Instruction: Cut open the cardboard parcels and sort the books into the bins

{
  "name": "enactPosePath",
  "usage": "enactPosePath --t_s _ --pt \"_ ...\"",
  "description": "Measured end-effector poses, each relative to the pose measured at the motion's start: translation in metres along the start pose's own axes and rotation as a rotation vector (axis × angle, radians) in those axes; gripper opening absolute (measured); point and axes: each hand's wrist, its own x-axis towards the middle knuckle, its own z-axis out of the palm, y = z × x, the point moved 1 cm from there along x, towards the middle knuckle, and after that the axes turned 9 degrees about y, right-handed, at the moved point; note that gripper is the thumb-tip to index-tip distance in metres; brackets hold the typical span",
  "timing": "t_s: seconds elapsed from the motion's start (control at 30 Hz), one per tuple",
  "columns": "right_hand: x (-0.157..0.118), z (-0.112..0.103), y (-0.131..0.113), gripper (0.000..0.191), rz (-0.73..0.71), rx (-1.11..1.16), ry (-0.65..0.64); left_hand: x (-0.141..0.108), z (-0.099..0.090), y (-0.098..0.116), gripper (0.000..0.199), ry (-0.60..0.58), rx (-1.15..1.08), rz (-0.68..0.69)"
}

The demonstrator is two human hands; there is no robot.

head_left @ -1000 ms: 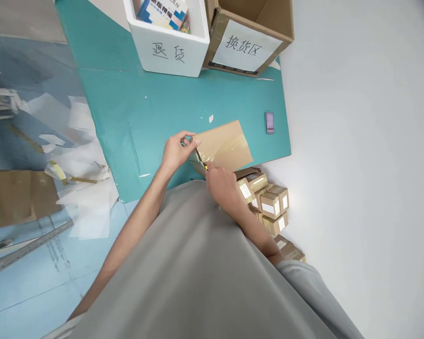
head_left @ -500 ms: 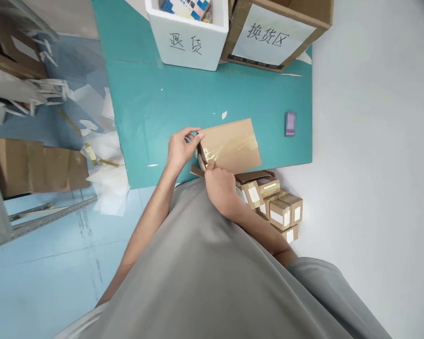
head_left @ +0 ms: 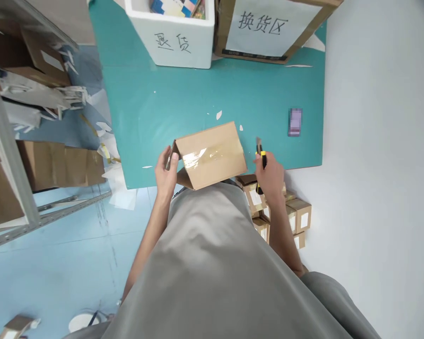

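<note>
mid-frame, the carton (head_left: pixel 214 157) is being gripped at its open left end by the left hand (head_left: pixel 166 175), long axis being angled slightly up toward frame right; a cutter (head_left: pixel 264 160) is being held by the right hand (head_left: pixel 272 179), clear of the other end

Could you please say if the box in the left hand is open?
Open at one end: the box has flaps sticking out by the left hand. The other is unclear.

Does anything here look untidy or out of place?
Yes. Thin white sheets lie scattered on the pale blue floor, left of the green rectangular table, looking discarded; small irregular white patches mar its top.
</note>
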Motion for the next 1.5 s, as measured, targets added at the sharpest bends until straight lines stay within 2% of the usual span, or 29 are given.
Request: enactPosePath --t_s 0.17,0.3,0.43,0.67,1.13,1.27,1.37,1.5 --pt "-0.008 0.010 0.001 0.038 -0.091 0.029 -0.129 0.007 0.022 0.011 0.083 0.074 0.009 0.066" --pt "-0.004 0.004 -0.001 0.037 -0.151 0.051 -0.173 0.020 0.032 0.019 0.080 0.025 0.031 0.077" --pt "0.011 -0.006 -0.006 0.039 -0.206 0.121 -0.208 0.023 0.032 0.019 0.077 -0.043 0.000 0.063" --pt "0.033 -0.010 -0.023 0.038 -0.232 0.036 -0.281 0.021 0.032 0.013 0.078 -0.026 -0.001 0.055" --pt "0.027 -0.026 -0.041 0.038 -0.230 -0.080 -0.362 0.021 0.029 0.007 0.070 -0.012 -0.016 0.061" --pt "0.038 -0.024 -0.054 0.033 -0.232 -0.110 -0.364 0.019 0.030 0.010 0.071 -0.031 -0.006 0.057" --pt "0.045 -0.023 -0.061 0.030 -0.239 -0.129 -0.347 0.020 0.033 0.014 0.069 0.013 0.017 0.074" --pt "0.029 -0.030 -0.055 0.031 -0.226 -0.152 -0.409 0.020 0.038 0.016 0.065 0.055 0.050 0.092"
